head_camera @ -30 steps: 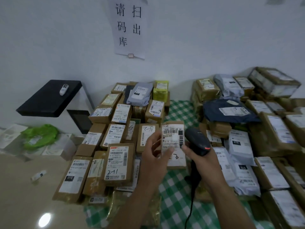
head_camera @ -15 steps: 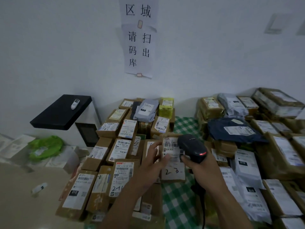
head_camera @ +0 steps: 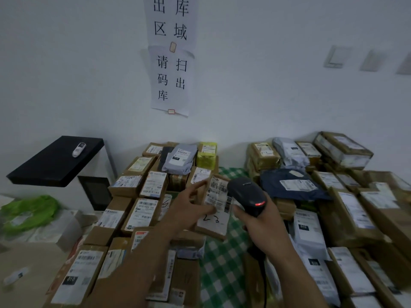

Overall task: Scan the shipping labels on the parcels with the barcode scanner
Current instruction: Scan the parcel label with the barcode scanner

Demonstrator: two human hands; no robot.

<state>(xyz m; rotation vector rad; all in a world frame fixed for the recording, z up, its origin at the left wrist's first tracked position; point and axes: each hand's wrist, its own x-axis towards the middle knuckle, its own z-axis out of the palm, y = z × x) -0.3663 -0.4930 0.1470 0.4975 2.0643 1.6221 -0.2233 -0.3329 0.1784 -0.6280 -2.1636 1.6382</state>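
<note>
My left hand [head_camera: 191, 206] holds a small brown parcel [head_camera: 216, 221] tilted up, thumb on its white shipping label and fingers along its left edge. The label carries barcodes and a handwritten number below. My right hand [head_camera: 259, 230] grips a black barcode scanner [head_camera: 245, 194] by its handle, with a red light lit on its head. The scanner head sits right at the label's right side. Its cable hangs down below my right wrist.
Brown boxes with labels [head_camera: 142, 210] crowd the left of a green checked tablecloth [head_camera: 222, 263]. Bags and boxes, including a dark blue bag [head_camera: 291, 185], pile up on the right. A black-topped device [head_camera: 55, 161] stands far left. Paper signs [head_camera: 171, 58] hang on the wall.
The camera has tilted upward, showing more of the wall. The scanner has closed in on the held parcel's label, and its red light has come on.
</note>
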